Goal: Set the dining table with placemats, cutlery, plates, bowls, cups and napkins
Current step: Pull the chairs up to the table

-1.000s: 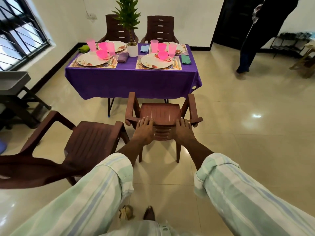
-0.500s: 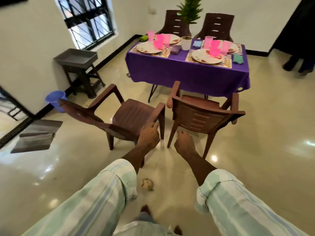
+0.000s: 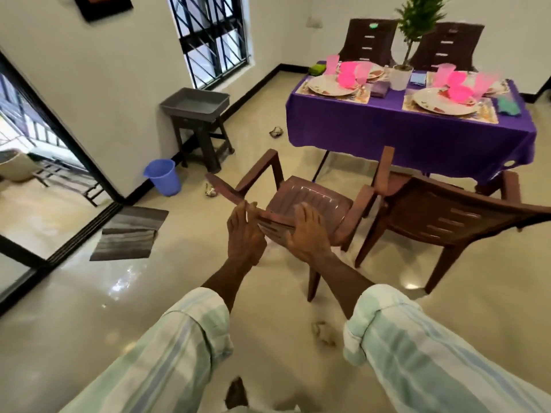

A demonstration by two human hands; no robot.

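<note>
Glossy floor [image 3: 89, 317], plastic chair [image 3: 310, 201], cloth tablecloth [image 3: 417, 138]

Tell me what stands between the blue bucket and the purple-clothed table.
In the head view: a dark stool carrying a grey tray, against the wall.

Cutlery on the placemats [image 3: 337, 95] too small/blurred to make out. Right-hand chair [image 3: 453, 216] cut off at frame edge. Left hand [image 3: 244, 234] fingertips motion-blurred, grip unclear.
</note>
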